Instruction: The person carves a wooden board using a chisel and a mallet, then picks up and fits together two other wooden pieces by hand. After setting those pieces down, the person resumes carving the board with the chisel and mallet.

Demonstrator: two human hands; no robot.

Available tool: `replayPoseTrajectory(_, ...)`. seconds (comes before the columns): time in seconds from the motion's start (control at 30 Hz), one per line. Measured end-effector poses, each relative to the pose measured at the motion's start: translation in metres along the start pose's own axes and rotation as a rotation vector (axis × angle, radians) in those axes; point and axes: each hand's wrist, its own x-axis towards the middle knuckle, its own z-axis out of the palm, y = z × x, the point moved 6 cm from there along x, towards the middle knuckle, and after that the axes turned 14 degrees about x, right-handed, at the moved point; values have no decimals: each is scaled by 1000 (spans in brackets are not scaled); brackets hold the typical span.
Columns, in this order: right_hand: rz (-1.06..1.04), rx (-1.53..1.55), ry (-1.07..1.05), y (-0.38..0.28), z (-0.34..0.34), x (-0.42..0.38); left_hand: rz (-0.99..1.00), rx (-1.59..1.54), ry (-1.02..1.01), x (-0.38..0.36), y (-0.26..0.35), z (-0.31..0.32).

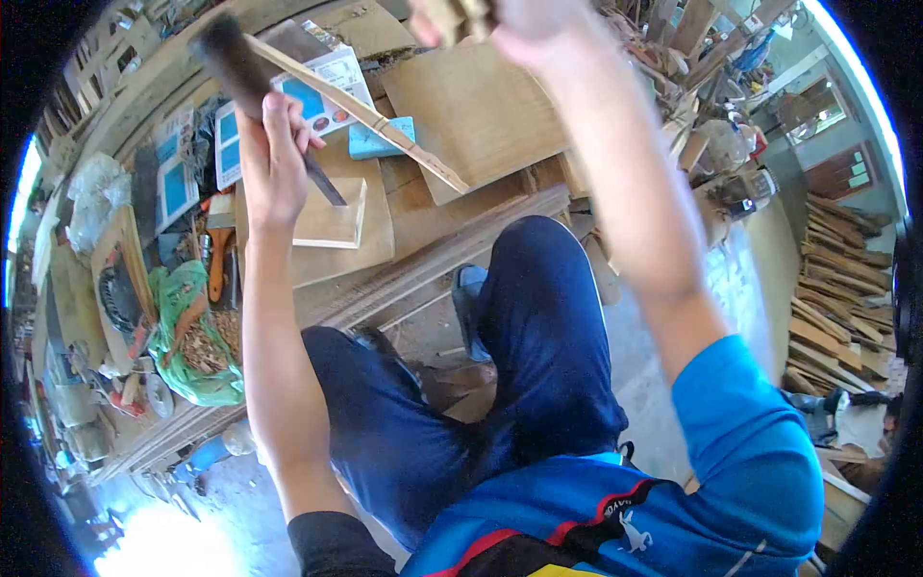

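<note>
My left hand (pixel 274 159) is wrapped round a chisel with a thick dark handle (pixel 231 62). Its narrow metal blade (pixel 327 183) slants down, the tip at the upper face of a pale wooden board (pixel 332 216) on the bench. Raised high at the top edge, my right hand (pixel 538 29) is smeared by motion. It grips a wooden block (pixel 457 17), whose far part is cut off by the frame. Beyond the chisel lies a thin wooden strip (pixel 370 115), crossing a light blue box (pixel 382 137).
A flat brown panel (pixel 481 106) lies on the workbench beside printed sheets (pixel 336 82). Left are a paintbrush (pixel 220 240) and a green plastic bag (pixel 192 361) with wood shavings. My knees are close to the bench's front edge; stacked wood (pixel 836 288) stands far right.
</note>
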Motion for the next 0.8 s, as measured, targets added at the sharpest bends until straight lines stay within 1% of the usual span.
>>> replayPoseTrajectory(0.03,-116,57,170,36,-7,-2,-15,17,18,0,2,-4)
replayPoseTrajectory(0.07,-160,79,280,69,-10,-4,-29,39,35,0,4,-8)
replayPoseTrajectory(0.1,-205,98,390,102,-13,-5,-75,-12,116,-3,3,-13)
replayPoseTrajectory(0.13,-167,76,443,131,-14,-9,-94,81,195,-3,-1,-23)
replayPoseTrajectory(0.2,-40,-160,377,180,-25,-8,-108,223,305,-4,-4,-41)
replayPoseTrajectory(0.23,-122,-181,393,189,-29,-5,-136,254,316,-7,-5,-50)
replayPoseTrajectory(0.27,-22,-95,404,188,-35,-4,-152,284,333,-6,2,-54)
replayPoseTrajectory(0.3,78,-9,410,187,-40,-2,-250,259,379,-8,5,-60)
replayPoseTrajectory(0.33,178,79,412,187,-40,-3,-282,193,402,-7,9,-63)
replayPoseTrajectory(0.37,136,203,447,182,-39,-8,-311,125,427,-5,12,-66)
replayPoseTrajectory(0.4,101,205,454,179,-39,-7,-340,56,451,-3,13,-69)
replayPoseTrajectory(0.47,31,208,474,174,-38,-6,-321,15,410,0,18,-67)
replayPoseTrajectory(0.5,77,125,401,172,-35,-6,-302,12,405,1,20,-63)
replayPoseTrajectory(0.6,-31,-24,432,172,-31,-2,-207,-9,404,0,27,-51)
replayPoseTrajectory(0.67,-20,-13,418,175,-30,-4,-182,-27,388,-7,26,-51)
replayPoseTrajectory(0.73,28,-19,379,176,-28,-6,-236,-86,331,-7,29,-46)
replayPoseTrajectory(0.8,-1,-9,385,186,-27,-3,-201,-73,301,-6,27,-46)
